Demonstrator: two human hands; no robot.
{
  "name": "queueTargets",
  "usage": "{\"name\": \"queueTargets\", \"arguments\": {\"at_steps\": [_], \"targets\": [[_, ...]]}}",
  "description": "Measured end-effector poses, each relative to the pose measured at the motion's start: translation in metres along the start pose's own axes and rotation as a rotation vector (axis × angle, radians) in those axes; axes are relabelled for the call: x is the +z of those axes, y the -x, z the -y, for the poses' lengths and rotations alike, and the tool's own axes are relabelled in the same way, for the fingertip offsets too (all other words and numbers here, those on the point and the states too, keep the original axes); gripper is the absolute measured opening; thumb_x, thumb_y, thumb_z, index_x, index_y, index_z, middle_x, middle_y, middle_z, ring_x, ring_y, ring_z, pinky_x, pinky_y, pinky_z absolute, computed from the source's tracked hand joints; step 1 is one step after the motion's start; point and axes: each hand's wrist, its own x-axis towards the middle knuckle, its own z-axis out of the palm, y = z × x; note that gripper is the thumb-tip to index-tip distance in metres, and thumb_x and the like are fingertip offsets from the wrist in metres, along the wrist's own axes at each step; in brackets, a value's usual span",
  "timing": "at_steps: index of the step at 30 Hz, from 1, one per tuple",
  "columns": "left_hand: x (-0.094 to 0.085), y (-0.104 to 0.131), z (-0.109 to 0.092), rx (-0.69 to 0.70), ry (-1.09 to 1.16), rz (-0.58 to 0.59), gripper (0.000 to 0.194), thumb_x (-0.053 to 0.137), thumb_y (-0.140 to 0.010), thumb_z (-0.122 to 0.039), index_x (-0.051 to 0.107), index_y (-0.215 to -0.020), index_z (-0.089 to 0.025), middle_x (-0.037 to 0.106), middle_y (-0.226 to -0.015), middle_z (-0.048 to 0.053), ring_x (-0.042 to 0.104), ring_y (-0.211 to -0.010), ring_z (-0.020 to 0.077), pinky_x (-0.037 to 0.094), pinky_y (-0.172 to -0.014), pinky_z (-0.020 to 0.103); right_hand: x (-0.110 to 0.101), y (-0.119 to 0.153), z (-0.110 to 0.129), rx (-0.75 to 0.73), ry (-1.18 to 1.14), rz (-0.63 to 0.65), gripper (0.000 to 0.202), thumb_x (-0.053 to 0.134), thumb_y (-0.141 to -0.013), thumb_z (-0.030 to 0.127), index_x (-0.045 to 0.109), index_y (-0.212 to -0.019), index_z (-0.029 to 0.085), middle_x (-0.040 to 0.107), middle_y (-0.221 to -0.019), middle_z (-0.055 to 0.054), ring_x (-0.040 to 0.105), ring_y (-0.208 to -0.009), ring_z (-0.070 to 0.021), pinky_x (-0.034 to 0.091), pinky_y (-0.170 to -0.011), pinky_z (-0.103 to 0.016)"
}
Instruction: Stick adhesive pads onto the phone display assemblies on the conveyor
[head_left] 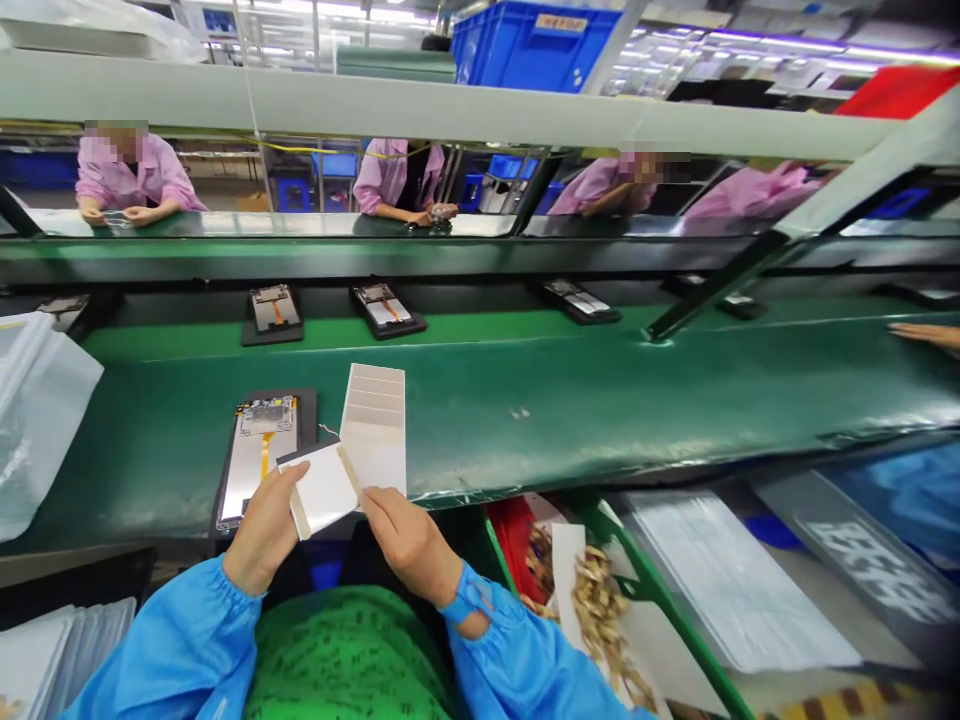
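A flat white battery pack [324,492] with a dark top edge, a thin wire and a tan tape strip along each side is held over the bench edge. My left hand [262,525] grips its left side, thumb on top. At its right edge, by the lower end of one tape strip [349,466], the fingers of my right hand [411,540] are pinched together. Behind the pack lies a pale card [379,400] with several strips across its upper part. An opened tablet [251,465] with circuit board and orange ribbon cable rests left on a dark pad.
Several opened tablets [386,308] stand along the green line [480,335] beyond. A green bin [690,640] of tan scraps is at lower right, beside plastic trays [739,580]. A slanted post [712,285] crosses at right. Co-workers in pink sit opposite; another person's hand [926,333] shows far right.
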Motion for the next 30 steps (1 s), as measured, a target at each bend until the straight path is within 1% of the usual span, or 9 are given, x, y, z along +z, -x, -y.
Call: {"name": "queueTargets", "arguments": {"at_steps": [4,8,10,13,15,17,19,24,30], "targets": [[0.002,0.003,-0.001,0.012,-0.02,0.074,0.035,0.072,-0.08,-0.022,0.066,-0.112,-0.009,0.077,-0.1,0.014,0.073,-0.095,0.0285,0.059,-0.083,0.037,0.002,0.001,0.002,-0.018,0.054,0.02,0.029,0.041,-0.097,0.004,0.058,-0.12,0.007,0.069,-0.104,-0.018,0.064,-0.089,-0.0242,0.057,-0.073,-0.036],[0.0,0.007,-0.002,0.049,-0.085,0.189,0.049,0.079,-0.076,-0.033,0.063,-0.118,-0.013,0.076,-0.106,0.012,0.072,-0.1,0.0298,0.057,-0.087,0.039,0.005,-0.002,0.004,0.035,0.028,0.048,0.023,0.043,-0.095,0.007,0.063,-0.091,0.017,0.068,-0.081,-0.009,0.062,-0.071,-0.0199,0.052,-0.064,-0.033],[-0.002,0.01,-0.005,0.051,-0.127,0.277,0.052,0.08,-0.076,-0.034,0.062,-0.121,-0.015,0.075,-0.11,0.012,0.07,-0.104,0.03,0.056,-0.089,0.039,0.001,-0.004,-0.002,0.167,-0.087,0.023,0.021,0.046,-0.092,0.009,0.061,-0.082,0.019,0.066,-0.075,-0.005,0.061,-0.068,-0.0176,0.051,-0.063,-0.03],[-0.004,0.013,-0.008,-0.041,-0.154,0.398,0.054,0.078,-0.078,-0.032,0.061,-0.126,-0.015,0.072,-0.118,0.014,0.068,-0.11,0.0314,0.054,-0.094,0.04,-0.013,-0.003,-0.023,0.553,-0.306,-0.124,0.014,0.05,-0.089,0.013,0.062,-0.085,0.02,0.07,-0.083,-0.003,0.065,-0.073,-0.0161,0.052,-0.065,-0.027],[-0.005,0.01,-0.007,-0.103,-0.112,0.429,0.054,0.076,-0.081,-0.031,0.06,-0.13,-0.016,0.07,-0.124,0.015,0.066,-0.115,0.0323,0.052,-0.098,0.041,-0.023,0.0,-0.036,0.805,-0.296,-0.299,0.011,0.052,-0.09,0.017,0.062,-0.087,0.02,0.071,-0.087,-0.004,0.067,-0.075,-0.0169,0.053,-0.066,-0.028],[-0.003,0.003,-0.002,-0.132,-0.042,0.415,0.054,0.074,-0.083,-0.031,0.059,-0.133,-0.016,0.068,-0.128,0.015,0.064,-0.118,0.0322,0.05,-0.101,0.042,-0.027,0.003,-0.039,0.873,-0.188,-0.419,0.01,0.053,-0.091,0.017,0.062,-0.087,0.02,0.07,-0.087,-0.005,0.067,-0.077,-0.0179,0.054,-0.069,-0.03],[0.001,-0.007,0.005,-0.139,0.024,0.39,0.055,0.073,-0.083,-0.03,0.059,-0.134,-0.016,0.069,-0.127,0.014,0.064,-0.118,0.0316,0.048,-0.103,0.042,-0.027,0.004,-0.028,0.717,-0.131,-0.386,0.011,0.052,-0.092,0.015,0.061,-0.088,0.02,0.069,-0.089,-0.006,0.067,-0.082,-0.0187,0.054,-0.075,-0.031],[0.017,-0.019,0.018,-0.109,0.076,0.326,0.056,0.075,-0.081,-0.026,0.059,-0.133,-0.014,0.074,-0.114,0.013,0.071,-0.1,0.0266,0.054,-0.09,0.036,-0.023,-0.01,0.02,0.128,-0.108,0.034,0.022,0.045,-0.098,0.009,0.063,-0.108,0.018,0.07,-0.091,-0.007,0.064,-0.082,-0.018,0.054,-0.07,-0.028],[0.033,-0.009,0.018,-0.071,0.079,0.24,0.055,0.079,-0.076,-0.027,0.063,-0.128,-0.016,0.076,-0.105,0.01,0.073,-0.09,0.0246,0.055,-0.081,0.033,-0.029,-0.017,0.024,-0.043,0.028,0.167,0.024,0.043,-0.099,0.008,0.063,-0.111,0.014,0.068,-0.085,-0.009,0.063,-0.078,-0.0202,0.053,-0.065,-0.031]]}}
